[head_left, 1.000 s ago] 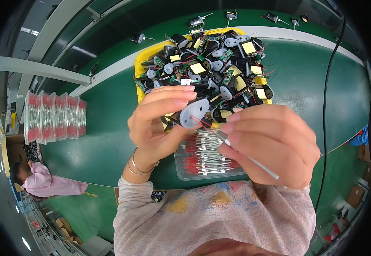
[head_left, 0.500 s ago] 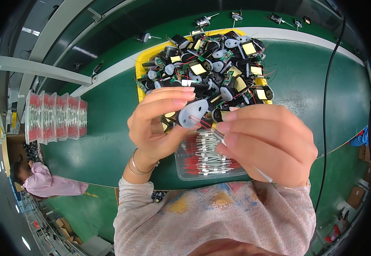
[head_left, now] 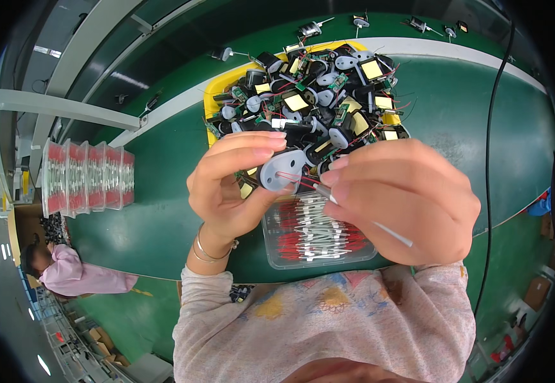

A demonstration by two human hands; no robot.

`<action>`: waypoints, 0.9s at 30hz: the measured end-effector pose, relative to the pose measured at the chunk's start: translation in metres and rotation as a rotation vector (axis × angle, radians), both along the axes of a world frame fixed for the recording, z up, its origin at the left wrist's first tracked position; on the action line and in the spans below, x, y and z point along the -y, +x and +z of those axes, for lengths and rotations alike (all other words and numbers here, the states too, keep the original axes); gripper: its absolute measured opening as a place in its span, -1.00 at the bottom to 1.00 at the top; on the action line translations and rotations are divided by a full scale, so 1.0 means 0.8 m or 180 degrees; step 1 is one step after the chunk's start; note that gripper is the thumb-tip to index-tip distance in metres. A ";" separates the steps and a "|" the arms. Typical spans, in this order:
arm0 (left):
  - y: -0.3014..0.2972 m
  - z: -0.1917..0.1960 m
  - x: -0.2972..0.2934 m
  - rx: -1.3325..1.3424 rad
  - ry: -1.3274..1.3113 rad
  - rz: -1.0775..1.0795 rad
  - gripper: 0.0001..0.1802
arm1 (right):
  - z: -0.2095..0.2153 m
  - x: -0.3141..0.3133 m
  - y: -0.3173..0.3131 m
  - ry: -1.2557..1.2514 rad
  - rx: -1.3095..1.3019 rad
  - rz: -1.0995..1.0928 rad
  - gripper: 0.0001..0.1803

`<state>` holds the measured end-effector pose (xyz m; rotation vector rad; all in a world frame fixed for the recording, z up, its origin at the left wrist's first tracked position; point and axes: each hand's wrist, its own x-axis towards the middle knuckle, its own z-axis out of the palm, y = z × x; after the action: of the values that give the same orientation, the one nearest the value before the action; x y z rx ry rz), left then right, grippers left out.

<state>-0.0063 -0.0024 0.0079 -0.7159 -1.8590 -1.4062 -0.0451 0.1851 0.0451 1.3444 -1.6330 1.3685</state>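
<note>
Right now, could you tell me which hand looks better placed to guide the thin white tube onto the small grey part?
Probably the right hand: it pinches the thin white tube with the tip near the small grey part, which the left hand holds.

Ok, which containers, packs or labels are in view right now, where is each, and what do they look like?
Yellow tray: far side of the green belt, rectangular, heaped with small black parts bearing yellow square labels.
Clear tub: under the hands, near belt edge, rectangular, holding red and white sleeved wires.
Clear packs: left on the belt, a row of upright see-through boxes with red contents.
</note>
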 end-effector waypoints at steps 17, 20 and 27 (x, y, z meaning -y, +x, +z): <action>0.000 0.002 -0.002 -0.0133 -0.0148 0.0272 -0.57 | 0.004 -0.002 0.006 0.0137 -0.0105 -0.0202 -0.71; 0.003 0.004 -0.003 -0.0123 -0.0131 0.0273 -0.57 | 0.003 -0.001 0.006 0.0117 -0.0195 -0.0147 -0.70; 0.003 0.003 0.000 -0.0178 -0.0108 0.0242 -0.57 | 0.002 -0.002 0.007 0.0203 -0.0156 -0.0076 -0.70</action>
<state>-0.0035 -0.0022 0.0100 -0.6872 -1.8512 -1.2966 -0.0394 0.1867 0.0467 1.3798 -1.6672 1.2696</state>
